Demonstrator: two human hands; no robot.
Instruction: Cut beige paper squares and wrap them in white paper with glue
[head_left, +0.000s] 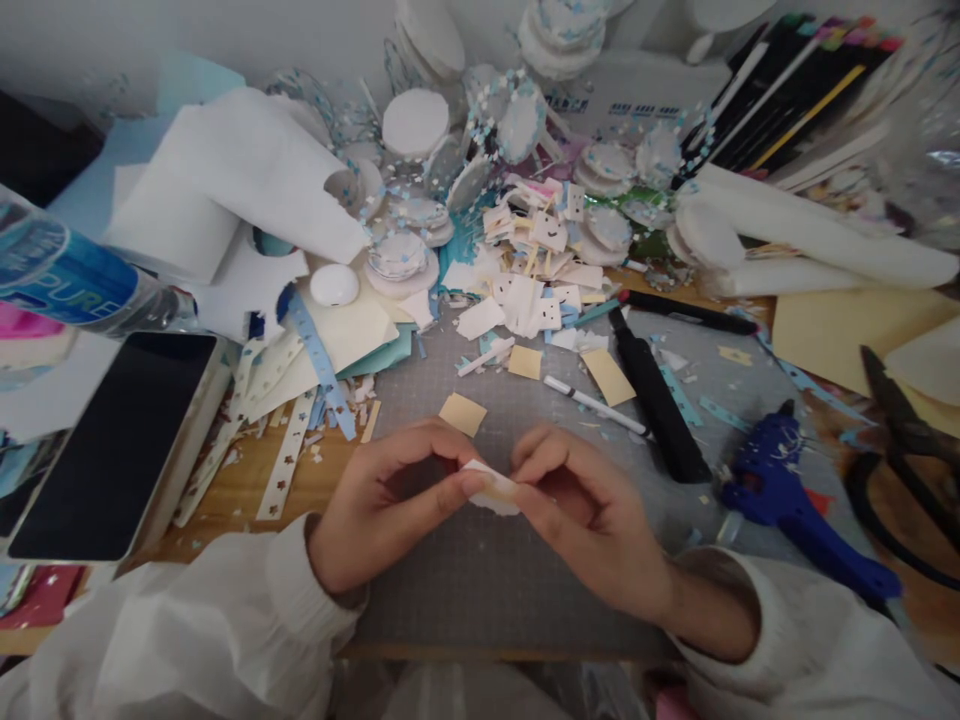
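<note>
A small white piece of paper (495, 497) is held low over the grey cutting mat (450, 590). My left hand (401, 500) pinches its left end between thumb and fingers. At the other end, my right hand (589, 510) grips it the same way, with the fingertips partly hiding the paper. Just beyond my left fingers lies a tan paper square (463, 413). Farther off are another tan square (525, 362) and a tan rectangle (608, 376). A thin white pen (596, 405) lies past my right hand, beside a thick black pen-shaped tool (656, 400).
A blue glue gun (772, 470) and black scissors (904, 440) lie to the right. To the left are a phone (116, 440) and a water bottle (75, 265). Behind the mat stands a heap of small paper cutouts (532, 250), with white paper rolls (832, 225) at right.
</note>
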